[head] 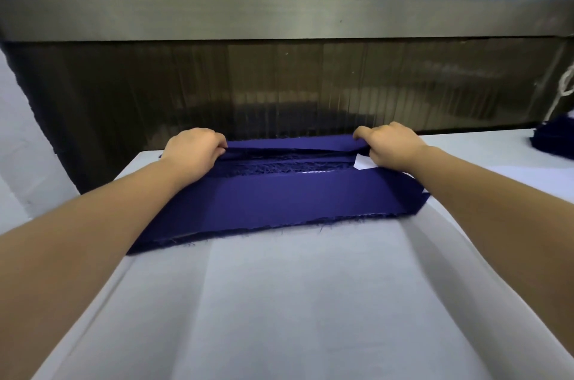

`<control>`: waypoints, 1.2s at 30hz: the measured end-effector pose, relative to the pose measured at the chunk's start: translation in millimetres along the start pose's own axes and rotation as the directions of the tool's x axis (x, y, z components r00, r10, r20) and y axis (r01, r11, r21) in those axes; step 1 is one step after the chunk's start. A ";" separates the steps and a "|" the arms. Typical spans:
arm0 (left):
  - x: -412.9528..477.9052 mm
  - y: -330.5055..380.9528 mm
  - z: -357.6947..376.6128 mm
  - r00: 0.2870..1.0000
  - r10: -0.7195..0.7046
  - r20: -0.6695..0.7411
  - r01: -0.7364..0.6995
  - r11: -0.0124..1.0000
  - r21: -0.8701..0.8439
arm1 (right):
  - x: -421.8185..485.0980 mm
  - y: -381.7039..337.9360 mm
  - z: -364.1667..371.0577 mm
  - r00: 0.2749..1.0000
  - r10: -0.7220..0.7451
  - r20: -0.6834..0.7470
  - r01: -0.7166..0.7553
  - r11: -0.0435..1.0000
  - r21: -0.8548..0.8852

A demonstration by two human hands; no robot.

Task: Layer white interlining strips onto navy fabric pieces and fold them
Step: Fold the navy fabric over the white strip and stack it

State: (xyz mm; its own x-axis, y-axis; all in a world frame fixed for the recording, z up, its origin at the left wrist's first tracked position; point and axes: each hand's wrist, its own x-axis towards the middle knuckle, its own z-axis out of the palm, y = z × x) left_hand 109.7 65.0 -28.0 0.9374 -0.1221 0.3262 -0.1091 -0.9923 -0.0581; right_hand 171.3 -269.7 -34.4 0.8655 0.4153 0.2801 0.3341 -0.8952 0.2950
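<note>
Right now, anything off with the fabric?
A white interlining corner pokes out of the navy fabric fold beside the right hand, so that layer looks misaligned. The fabric's near edge shows loose frayed threads. The left hand grips the fold's other end.

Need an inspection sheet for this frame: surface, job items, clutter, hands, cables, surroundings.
Surface: table covered in white cloth, creased.
Job's things: navy fabric lies across the far part; a white interlining corner peeks out near its right end.
Clutter: second navy pile at the far right edge.
Hands: left hand and right hand each grip the navy fabric's far edge, at opposite ends.
Cables: white cord hangs at right.
Surroundings: metal rail above a dark ribbed panel.
</note>
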 end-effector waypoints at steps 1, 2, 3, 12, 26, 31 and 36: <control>-0.2 0.5 0.1 1.000 0.003 0.000 -0.003 1.000 0.003 | 0.7 2.1 0.7 0.999 -0.033 -0.003 0.033 0.999 -0.018; -0.2 0.4 -0.1 1.000 0.007 0.000 -0.007 1.000 0.009 | 1.8 4.2 1.2 0.998 -0.065 -0.008 0.065 0.997 -0.049; -0.3 0.1 0.4 1.000 0.010 -0.002 -0.010 1.000 0.013 | 2.3 6.0 1.4 0.996 -0.088 -0.013 0.087 0.993 -0.081; 3.5 -4.7 0.4 0.998 -0.011 -0.058 0.009 0.999 -0.036 | 12.4 -2.3 -10.2 0.990 0.129 -0.056 -0.122 0.986 0.117; -11.3 -16.5 -12.8 0.963 -0.014 -0.268 0.065 0.981 0.183 | 4.9 -0.4 -25.9 0.913 0.339 -0.226 -0.256 0.909 0.330; -36.4 -21.3 -22.9 0.965 0.109 -0.240 -0.051 0.971 0.234 | -17.9 3.1 -36.2 0.913 0.308 -0.267 -0.212 0.918 0.335; -75.3 -19.5 -31.1 0.939 0.247 -0.238 -0.197 0.957 0.214 | -63.1 -2.2 -30.4 0.893 0.236 -0.383 -0.130 0.951 0.282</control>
State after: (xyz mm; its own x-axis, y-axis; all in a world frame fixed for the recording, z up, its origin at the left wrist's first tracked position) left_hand 31.0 93.0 -22.1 0.7749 -0.3641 0.5167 -0.2184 -0.9213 -0.3217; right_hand 104.6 -289.0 -25.0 0.7087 0.2217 0.6698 0.3099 -0.9507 -0.0133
